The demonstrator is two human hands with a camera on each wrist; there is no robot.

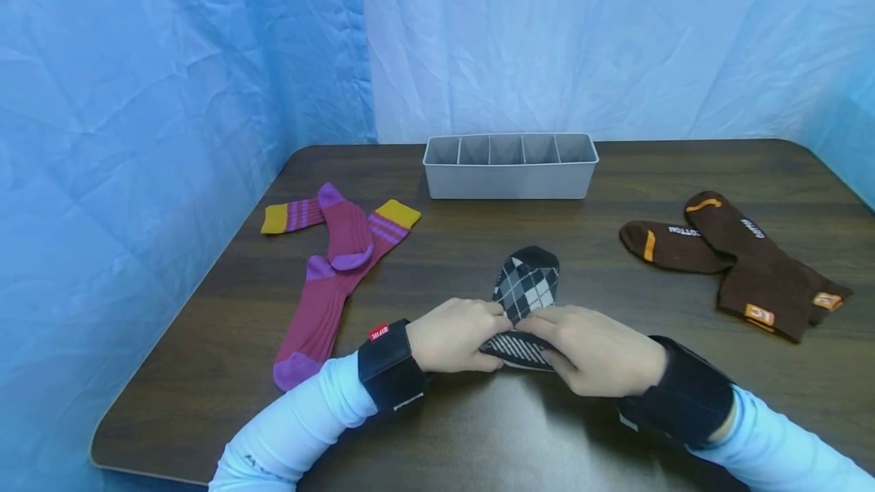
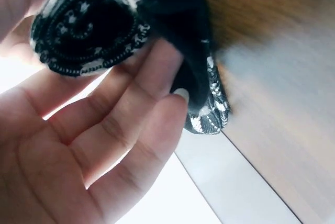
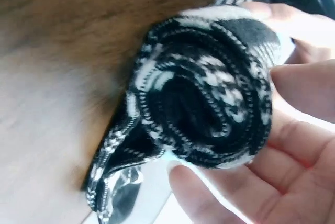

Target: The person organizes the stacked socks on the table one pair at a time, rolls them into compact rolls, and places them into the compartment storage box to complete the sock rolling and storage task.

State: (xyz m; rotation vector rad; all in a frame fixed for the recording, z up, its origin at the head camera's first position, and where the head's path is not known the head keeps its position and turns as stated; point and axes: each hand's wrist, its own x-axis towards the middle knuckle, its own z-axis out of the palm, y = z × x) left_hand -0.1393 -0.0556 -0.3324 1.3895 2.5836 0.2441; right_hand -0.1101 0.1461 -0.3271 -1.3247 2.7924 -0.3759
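The argyle sock (image 1: 526, 283), black, grey and white, lies at the middle of the surface (image 1: 198, 370), partly rolled up at the end nearest the person; whether one sock or two are in the roll, I cannot tell. The left hand (image 1: 456, 336) has its grip narrowed on the left end of the roll, thumb on the near side and fingers on top. The right hand (image 1: 595, 348) has its grip round the other end, its thumb likewise near, and the fingertips of both hands come close together over the roll. Both wrist views show the coiled layers at the ends, with a flat length trailing from them. The black toe points away from the person, toward a grey box (image 1: 509, 182) with five compartments near the back edge. To the left, well apart, the purple socks (image 1: 317, 310) with yellow ends lie across one another. To the right, the brown socks (image 1: 759, 264) overlap, with white lettering and orange bands. Each wrist wears a black band over or beside a light blue sleeve (image 1: 301, 424), and a blue sheet (image 1: 171, 59) hangs behind
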